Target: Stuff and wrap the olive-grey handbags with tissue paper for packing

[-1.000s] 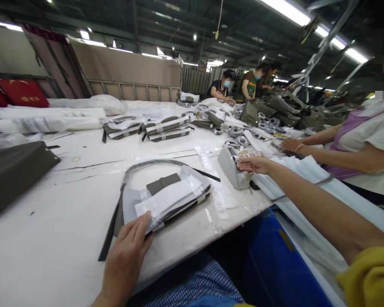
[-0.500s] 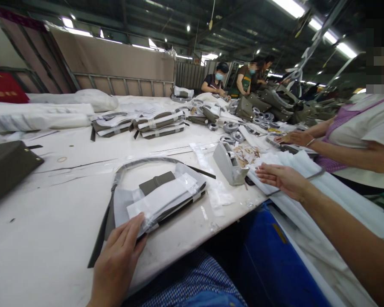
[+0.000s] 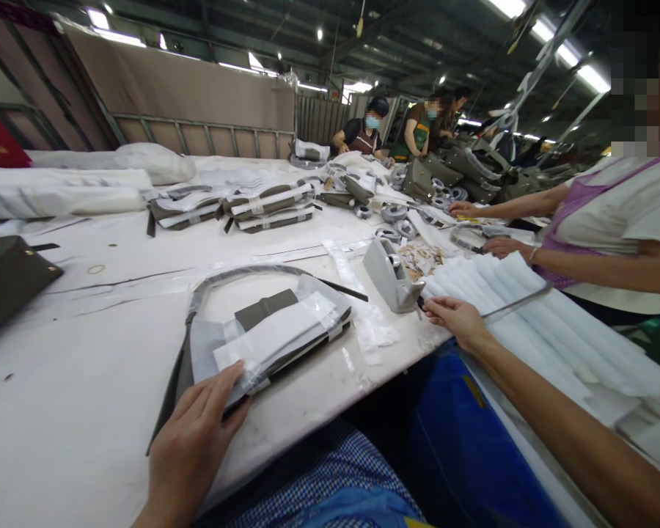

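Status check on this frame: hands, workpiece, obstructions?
Left hand flat on wrapped strap bundle. Right hand open on white foam sheets, beside tape dispenser. Nothing between them.

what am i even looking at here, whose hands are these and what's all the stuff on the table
This is one picture from a camera worn on a person's head, looking forward and down at their own two bare hands; no machine is involved. The left hand rests flat on a wrapped bundle of grey-green pieces with white sheets, lying on the white table. A curved grey strap arcs behind it. The right hand touches the edge of a stack of white foam sheets, next to a grey tape dispenser. Further back lie more bundles and tape rolls. The arms at right belong to a co-worker.
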{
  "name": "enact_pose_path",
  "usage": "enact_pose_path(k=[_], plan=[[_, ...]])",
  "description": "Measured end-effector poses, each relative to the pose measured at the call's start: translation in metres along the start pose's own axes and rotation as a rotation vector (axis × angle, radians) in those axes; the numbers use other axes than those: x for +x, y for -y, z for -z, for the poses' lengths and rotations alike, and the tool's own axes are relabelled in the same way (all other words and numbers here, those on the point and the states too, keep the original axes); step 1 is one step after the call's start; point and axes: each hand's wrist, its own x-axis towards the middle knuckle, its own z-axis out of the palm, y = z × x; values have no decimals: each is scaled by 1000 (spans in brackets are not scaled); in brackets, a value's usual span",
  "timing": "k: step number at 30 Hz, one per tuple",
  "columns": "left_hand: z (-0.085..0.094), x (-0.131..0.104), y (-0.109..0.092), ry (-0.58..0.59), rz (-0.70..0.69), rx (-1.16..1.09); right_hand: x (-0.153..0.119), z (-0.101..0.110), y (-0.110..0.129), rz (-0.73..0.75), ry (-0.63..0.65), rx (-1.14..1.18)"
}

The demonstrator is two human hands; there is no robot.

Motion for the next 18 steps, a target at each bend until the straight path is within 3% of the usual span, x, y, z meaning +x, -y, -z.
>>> enact_pose_path(k=[7,11,14,18], plan=[[1,0,-1,-27,4,-30,-16,32,17,281,-43,-497],[1,3,-2,-35,-6,-30,-34,40,29,775,5,-1038],[1,3,-3,-19,10,-41,-49,29,46,1125,113,-1167],[4,2,-5,51,55,-87,-74,-16,79,1416,235,-1019]])
